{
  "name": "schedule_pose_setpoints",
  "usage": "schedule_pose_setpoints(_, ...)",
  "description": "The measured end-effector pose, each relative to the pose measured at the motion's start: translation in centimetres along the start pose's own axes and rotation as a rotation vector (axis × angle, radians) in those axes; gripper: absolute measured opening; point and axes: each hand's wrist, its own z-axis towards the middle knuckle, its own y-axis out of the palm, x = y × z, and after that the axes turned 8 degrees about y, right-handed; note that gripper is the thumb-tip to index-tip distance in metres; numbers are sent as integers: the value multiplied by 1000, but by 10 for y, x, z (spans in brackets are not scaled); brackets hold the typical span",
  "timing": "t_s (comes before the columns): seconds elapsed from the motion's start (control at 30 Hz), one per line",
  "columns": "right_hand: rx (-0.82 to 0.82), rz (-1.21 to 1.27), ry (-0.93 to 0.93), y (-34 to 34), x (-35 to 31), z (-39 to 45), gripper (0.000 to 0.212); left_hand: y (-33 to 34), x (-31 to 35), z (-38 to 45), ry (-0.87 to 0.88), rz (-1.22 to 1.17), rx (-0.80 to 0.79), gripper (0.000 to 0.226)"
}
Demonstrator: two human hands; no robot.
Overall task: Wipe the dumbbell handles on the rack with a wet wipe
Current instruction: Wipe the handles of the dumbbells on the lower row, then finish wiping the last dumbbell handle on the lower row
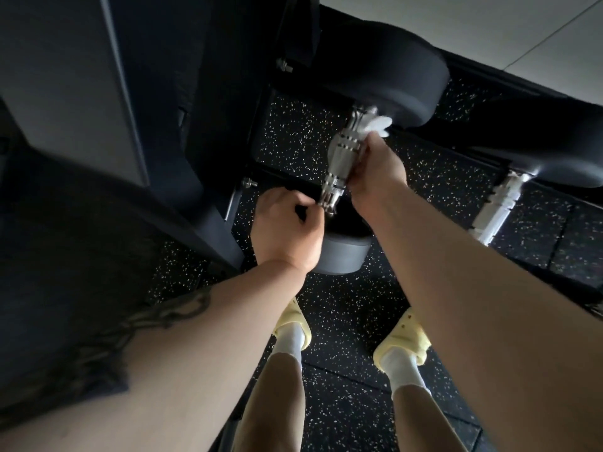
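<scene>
Right hand (375, 172) wrapped round the knurled steel handle (342, 161) of a dumbbell, grip closed on a white wet wipe (378, 123) bunched against the metal, loose folds of it sticking out at the far end of the fist just beside the far weight head (391, 79). Left hand (284, 230) curled at the near end of the same handle, fingertips seemingly pinching the bar where it meets the near weight head (342, 256), though contact hard to make out in the dim light. Dumbbell lying on the black rack (208, 177), handle running from near-left to far-right. Second dumbbell handle (499, 207) further right, untouched, well apart from both hands. Below, speckled black rubber floor (342, 321), two yellow shoes (404, 337) with white socks near the bottom
</scene>
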Motion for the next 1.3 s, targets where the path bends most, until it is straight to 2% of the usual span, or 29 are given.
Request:
schedule_pose_setpoints(0.07,276,-355,-226,-13,16,-12,30,1,-2,1,1,-2,-14,34)
schedule_pose_setpoints(0.1,340,-570,-327,-22,24,-20,33,1,-3,2,3,-2,-18,34)
schedule_pose_setpoints(0.13,336,-798,-393,-31,31,-30,31,1,-4,2,6,7,-23,35)
schedule_pose_setpoints(0.2,235,-1180,-387,-42,37,-49,19,2,-6,3,10,29,-36,37)
schedule_pose_setpoints(0.3,200,-1527,-364,-35,34,-68,22,4,-8,3,40,41,-24,42)
schedule_pose_setpoints(0.37,190,-1708,-455,-27,33,-78,24,3,-9,3,63,4,2,47)
schedule_pose_setpoints(0.47,122,-1669,-476,-41,33,-81,25,2,-6,2,45,-27,6,41)
schedule_pose_setpoints(0.57,218,-1479,-339,-61,32,-70,27,-1,-2,2,14,-11,-7,39)
schedule_pose_setpoints(0.63,232,-1461,-374,-57,39,-72,28,-1,-1,4,5,22,-53,34)
schedule_pose_setpoints(0.7,161,-1473,-462,-48,46,-82,28,-6,1,7,6,87,-132,28)
schedule_pose_setpoints(0.77,93,-1495,-476,-46,43,-95,27,-17,8,10,4,147,-259,31)
schedule_pose_setpoints(0.83,59,-1538,-430,-49,33,-105,27,-32,18,8,-86,154,-415,37)
schedule_pose_setpoints(0.93,80,-1697,-312,-49,20,-125,28,-65,36,-9,-99,202,-598,47)
schedule_pose_setpoints(1.03,94,-1870,-270,-46,9,-167,37,-104,56,-33,-38,289,-737,54)
schedule_pose_setpoints(1.17,153,-1969,-352,-46,-14,-229,37,-149,75,-62,-63,347,-842,50)
schedule_pose_setpoints(1.3,217,-1860,-471,-45,-32,-281,29,-197,97,-75,-53,386,-827,40)
